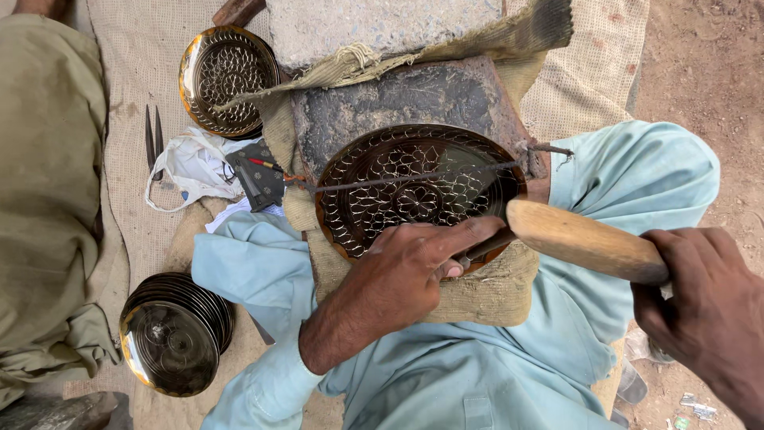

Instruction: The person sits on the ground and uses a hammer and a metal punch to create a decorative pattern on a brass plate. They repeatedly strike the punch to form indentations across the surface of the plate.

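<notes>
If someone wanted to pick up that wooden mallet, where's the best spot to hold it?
Probably the thin handle end, where the right hand already wraps the wooden mallet, coming from the person's right. The thick rounded head points toward the engraved plate and the left hand, so that end is crowded.

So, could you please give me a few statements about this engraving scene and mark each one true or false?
1. The left hand rests on the rim of the patterned metal plate. True.
2. The right hand holds a wooden mallet. True.
3. The stack of plates lies to the person's right. False: it lies to their left.
4. A thin chisel is pinched in the left hand's fingers. True.
5. The second patterned plate lies under the mallet. False: it lies apart, at the upper left.
</notes>
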